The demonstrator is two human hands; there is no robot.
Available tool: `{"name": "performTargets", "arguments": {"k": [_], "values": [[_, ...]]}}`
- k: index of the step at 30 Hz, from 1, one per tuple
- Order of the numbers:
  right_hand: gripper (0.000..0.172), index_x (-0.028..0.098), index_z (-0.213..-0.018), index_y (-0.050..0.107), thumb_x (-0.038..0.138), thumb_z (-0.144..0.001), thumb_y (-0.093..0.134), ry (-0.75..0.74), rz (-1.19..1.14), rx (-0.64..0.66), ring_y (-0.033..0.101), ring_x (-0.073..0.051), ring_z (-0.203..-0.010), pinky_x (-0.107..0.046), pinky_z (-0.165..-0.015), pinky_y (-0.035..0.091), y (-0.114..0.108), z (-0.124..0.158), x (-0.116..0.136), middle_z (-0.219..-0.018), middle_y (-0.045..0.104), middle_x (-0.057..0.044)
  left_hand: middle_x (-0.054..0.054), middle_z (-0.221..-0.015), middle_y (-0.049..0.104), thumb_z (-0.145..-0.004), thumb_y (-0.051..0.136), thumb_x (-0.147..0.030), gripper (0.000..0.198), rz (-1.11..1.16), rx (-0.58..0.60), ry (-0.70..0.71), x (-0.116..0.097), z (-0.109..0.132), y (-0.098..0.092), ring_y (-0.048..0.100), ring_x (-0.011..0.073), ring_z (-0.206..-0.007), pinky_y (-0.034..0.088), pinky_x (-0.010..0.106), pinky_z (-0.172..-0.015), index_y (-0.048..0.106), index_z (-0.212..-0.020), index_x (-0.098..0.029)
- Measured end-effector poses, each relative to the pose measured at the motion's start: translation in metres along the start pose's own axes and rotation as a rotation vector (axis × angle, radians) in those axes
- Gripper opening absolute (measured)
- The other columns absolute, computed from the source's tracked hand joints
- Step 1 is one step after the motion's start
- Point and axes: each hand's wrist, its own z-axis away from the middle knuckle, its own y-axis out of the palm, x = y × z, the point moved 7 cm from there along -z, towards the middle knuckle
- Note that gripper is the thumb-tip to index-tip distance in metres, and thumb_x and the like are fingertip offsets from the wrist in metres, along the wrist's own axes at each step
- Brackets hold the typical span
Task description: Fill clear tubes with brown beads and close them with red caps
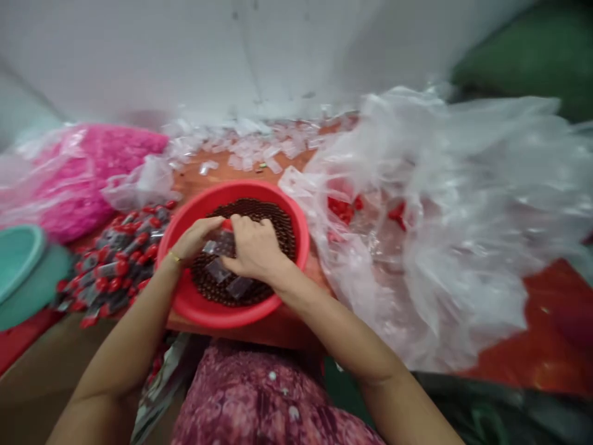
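Observation:
A red basin point(302, 238) holds many small dark brown beads point(280, 225), with a few clear little containers point(238, 286) lying on them. Over the basin, my left hand point(197, 239) and my right hand point(254, 247) come together around a clear container with a red cap point(227, 225). Fingers of both hands are closed on it. The container looks dark inside, and its lower part is partly hidden and blurred.
Red-capped containers point(118, 266) pile up at the left, beside a teal basin point(50, 278) and a bag of pink pieces point(97, 167). Clear plastic pieces point(273, 148) lie behind. Large plastic bags point(445, 204) spread across the right, some red pieces point(341, 209) among them.

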Motion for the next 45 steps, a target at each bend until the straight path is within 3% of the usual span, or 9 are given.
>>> {"name": "performTargets", "arguments": {"k": [7,15,20,26,30,35,39,42,45], "values": [[0.05,0.008,-0.114,0.046,0.041,-0.076,0.053,-0.019,0.014,0.041,0.058,-0.028,-0.09,-0.04,-0.077,0.038,0.012,-0.001,0.01,-0.103,0.062,-0.015,-0.003,-0.055,0.036,-0.067,0.051,-0.05,0.036,0.09,0.035,0.043,-0.004,0.007,-0.005,0.033,0.0097,-0.053,0.031,0.024,-0.052,0.041,-0.055,-0.018],[0.055,0.007,-0.112,0.049,0.047,-0.074,0.052,-0.044,0.042,0.063,0.059,-0.027,-0.091,-0.038,-0.079,0.038,0.012,-0.003,0.018,-0.097,0.065,-0.015,-0.001,-0.06,0.045,-0.069,0.054,-0.053,0.039,-0.03,0.147,0.154,-0.01,0.011,-0.005,0.041,0.0116,-0.062,0.034,0.022,-0.058,0.051,-0.06,-0.016],[0.064,0.005,-0.125,0.042,0.043,-0.075,0.053,-0.035,0.032,0.038,0.06,-0.027,-0.098,-0.037,-0.082,0.04,0.017,-0.005,0.013,-0.111,0.062,-0.018,-0.002,-0.064,0.045,-0.077,0.045,-0.049,0.035,-0.148,0.12,0.227,-0.012,0.012,-0.005,0.042,0.0114,-0.064,0.035,0.022,-0.06,0.05,-0.065,-0.016],[0.08,0.011,-0.135,0.034,0.05,-0.071,0.062,0.066,0.006,0.084,0.065,-0.031,-0.087,-0.039,-0.074,0.045,0.026,-0.006,0.004,-0.104,0.066,-0.017,-0.002,-0.067,0.051,-0.084,0.043,-0.039,0.03,-0.262,0.094,0.297,-0.008,0.012,-0.01,0.046,0.0111,-0.066,0.036,0.022,-0.063,0.053,-0.07,-0.014],[0.092,0.012,-0.142,0.02,0.049,-0.071,0.064,0.139,0.007,0.153,0.067,-0.028,-0.076,-0.036,-0.064,0.045,0.033,-0.005,-0.003,-0.092,0.07,-0.01,-0.002,-0.067,0.049,-0.087,0.042,-0.045,0.035,-0.147,-0.07,0.338,-0.007,0.013,-0.022,0.045,0.0108,-0.064,0.036,0.023,-0.062,0.051,-0.071,-0.015],[0.072,0.011,-0.139,0.028,0.043,-0.081,0.054,0.197,0.071,0.192,0.066,-0.024,-0.066,-0.033,-0.056,0.043,0.034,-0.005,-0.007,-0.081,0.07,-0.005,-0.002,-0.067,0.047,-0.091,0.037,-0.044,0.034,0.005,-0.5,0.295,0.005,0.025,-0.082,0.043,0.0101,-0.063,0.036,0.022,-0.06,0.048,-0.074,-0.017],[0.056,0.013,-0.132,0.04,0.037,-0.083,0.053,0.231,0.088,0.236,0.067,-0.022,-0.07,-0.031,-0.058,0.043,0.027,-0.005,-0.007,-0.077,0.07,-0.003,-0.002,-0.068,0.05,-0.089,0.041,-0.037,0.026,-0.345,-0.767,-0.071,0.02,0.064,-0.154,0.046,0.0126,-0.071,0.035,0.024,-0.068,0.047,-0.071,-0.018],[0.044,0.016,-0.124,0.049,0.033,-0.084,0.054,0.24,0.069,0.245,0.067,-0.02,-0.074,-0.029,-0.062,0.044,0.022,-0.008,-0.008,-0.079,0.072,-0.004,-0.003,-0.058,0.042,-0.085,0.044,-0.039,0.027,-0.516,-0.743,-0.252,0.039,0.08,-0.205,0.046,0.019,-0.077,0.031,0.028,-0.072,0.04,-0.066,-0.02],[0.038,0.017,-0.119,0.055,0.031,-0.084,0.056,0.24,0.054,0.191,0.067,-0.018,-0.074,-0.026,-0.063,0.044,0.019,-0.012,-0.012,-0.079,0.072,-0.003,-0.003,-0.043,0.026,-0.085,0.038,-0.044,0.036,-0.796,-0.567,-0.521,0.073,0.076,-0.239,0.047,0.0236,-0.077,0.033,0.031,-0.071,0.03,-0.058,-0.021]]}}
